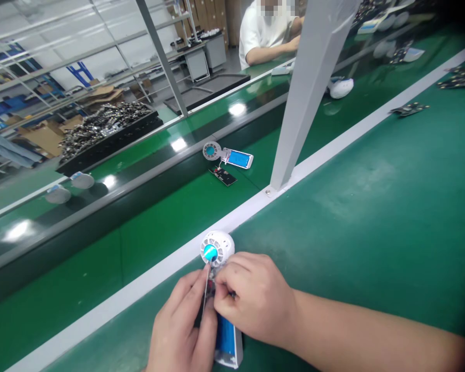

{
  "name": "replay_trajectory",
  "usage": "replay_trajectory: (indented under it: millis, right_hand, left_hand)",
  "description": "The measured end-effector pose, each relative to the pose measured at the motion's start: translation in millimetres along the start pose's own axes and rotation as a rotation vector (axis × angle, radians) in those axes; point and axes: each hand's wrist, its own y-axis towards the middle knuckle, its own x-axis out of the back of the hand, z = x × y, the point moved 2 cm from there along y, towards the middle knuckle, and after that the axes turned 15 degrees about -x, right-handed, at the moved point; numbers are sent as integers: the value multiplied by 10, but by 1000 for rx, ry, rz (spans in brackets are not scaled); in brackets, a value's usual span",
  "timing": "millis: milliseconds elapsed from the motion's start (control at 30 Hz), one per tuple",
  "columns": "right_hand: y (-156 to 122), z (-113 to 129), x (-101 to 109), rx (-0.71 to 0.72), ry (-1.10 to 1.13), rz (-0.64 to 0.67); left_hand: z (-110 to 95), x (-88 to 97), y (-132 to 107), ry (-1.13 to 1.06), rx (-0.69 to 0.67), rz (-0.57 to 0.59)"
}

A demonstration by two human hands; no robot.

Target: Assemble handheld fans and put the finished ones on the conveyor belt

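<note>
A small white handheld fan body (218, 249) lies on the green bench in front of me, its round head with a teal hub pointing away and a blue battery (225, 333) showing in its open handle. My left hand (184, 325) is closed around the handle and pinches a thin metal tool near the neck. My right hand (256, 297) has its fingers pinched on small parts at the neck of the fan. What the fingertips press is hidden.
A second open fan body (228, 156) with a dark circuit board (223, 175) lies on the conveyor belt beyond a white strip (101, 310). A grey post (306, 93) stands to the right. A black tray of metal parts (104, 129) sits far left. A person in white sits across.
</note>
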Motion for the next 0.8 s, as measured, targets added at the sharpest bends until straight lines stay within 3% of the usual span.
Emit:
replay_trajectory:
  millis: [533, 800]
  right_hand:
    - [-21, -14, -21, 78, -85, -21]
    - [8, -38, -23, 136, -44, 50]
  left_hand:
    - [-8, -23, -10, 19, -49, 18]
    - [-12, 39, 43, -56, -46, 24]
